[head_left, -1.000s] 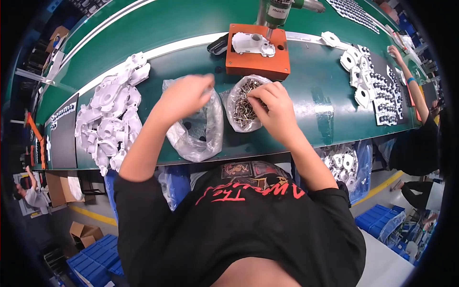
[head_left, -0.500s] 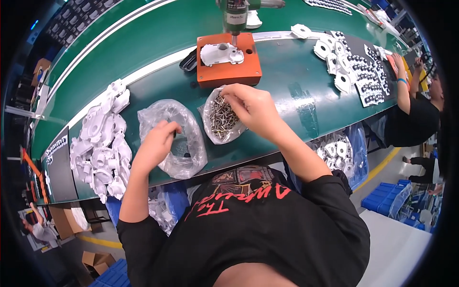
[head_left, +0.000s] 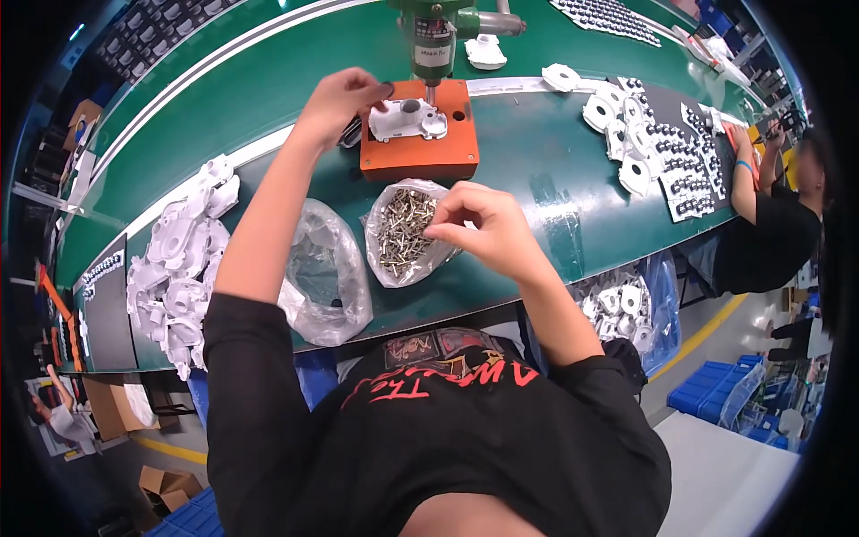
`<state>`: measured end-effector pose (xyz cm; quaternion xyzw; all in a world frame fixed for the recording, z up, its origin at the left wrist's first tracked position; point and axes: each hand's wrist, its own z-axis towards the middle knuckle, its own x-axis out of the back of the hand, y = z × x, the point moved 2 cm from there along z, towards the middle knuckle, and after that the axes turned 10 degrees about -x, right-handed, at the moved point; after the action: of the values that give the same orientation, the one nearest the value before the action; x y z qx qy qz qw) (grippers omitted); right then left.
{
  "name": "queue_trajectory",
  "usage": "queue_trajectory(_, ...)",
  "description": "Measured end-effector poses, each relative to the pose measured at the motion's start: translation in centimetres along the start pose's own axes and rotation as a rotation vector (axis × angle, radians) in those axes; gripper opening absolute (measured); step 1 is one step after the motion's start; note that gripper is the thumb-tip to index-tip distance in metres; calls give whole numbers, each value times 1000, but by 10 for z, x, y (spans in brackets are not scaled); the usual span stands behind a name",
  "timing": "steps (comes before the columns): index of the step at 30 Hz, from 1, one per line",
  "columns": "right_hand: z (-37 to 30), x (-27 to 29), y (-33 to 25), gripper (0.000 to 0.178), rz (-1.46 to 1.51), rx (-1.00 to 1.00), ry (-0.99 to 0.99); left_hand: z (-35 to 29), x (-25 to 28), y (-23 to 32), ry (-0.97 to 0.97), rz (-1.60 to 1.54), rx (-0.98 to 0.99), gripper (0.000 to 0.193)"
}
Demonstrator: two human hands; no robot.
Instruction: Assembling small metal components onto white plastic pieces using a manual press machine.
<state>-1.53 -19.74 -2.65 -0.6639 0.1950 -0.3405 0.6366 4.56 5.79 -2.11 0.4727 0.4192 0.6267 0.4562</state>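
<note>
Lifted away from the open clear bag (head_left: 356, 300), the left hand (head_left: 342, 103) is now being held farther from the body, at the left end of the white housing (head_left: 394, 123). Attention is apparently being shifted from bag to housing by this move. Thumb and fingers of that hand are being kept nearly together, and a small dark round piece (head_left: 383, 92) is seemingly being pinched at the tips; whether the housing is being touched cannot be told.

Along the screw bag (head_left: 394, 276), the right hand (head_left: 490, 228) is being drawn a little toward the body. It is being held half curled at the right rim, thumb and index close together; whether a screw is being gripped cannot be told.

Just beyond the screw bag, between the hands, one orange block (head_left: 420, 166) is being used as a rest for one housing, and one green spindle tool (head_left: 432, 45) is being held above. Two bags are being counted: the clear one, below the left hand, with one dark disc (head_left: 336, 302) showing, and the other, by the right fingertips, with screws (head_left: 407, 224) too many to count. Left of the left forearm, white castings (head_left: 183, 259) are being heaped uncountably.
</note>
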Motion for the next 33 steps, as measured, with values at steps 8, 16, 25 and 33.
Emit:
queue_trajectory(8, -18, 39, 22, 6, 119, -82, 86, 74, -20, -20, -340, 334, 86, 27)
queue_trajectory(16, 20, 65, 36, 10, 292, -165, 173, 86, -28, -17, -581, 427, 154, 23)
queue_trajectory(25, 93, 67, 49, 17, 288, -125, 238, 82, -32, -17, -618, 581, 65, 17)
queue_trajectory(33, 141, 56, 65, 17, -22, 13, 394, 54, -39, -15, -436, 648, 9, 28)
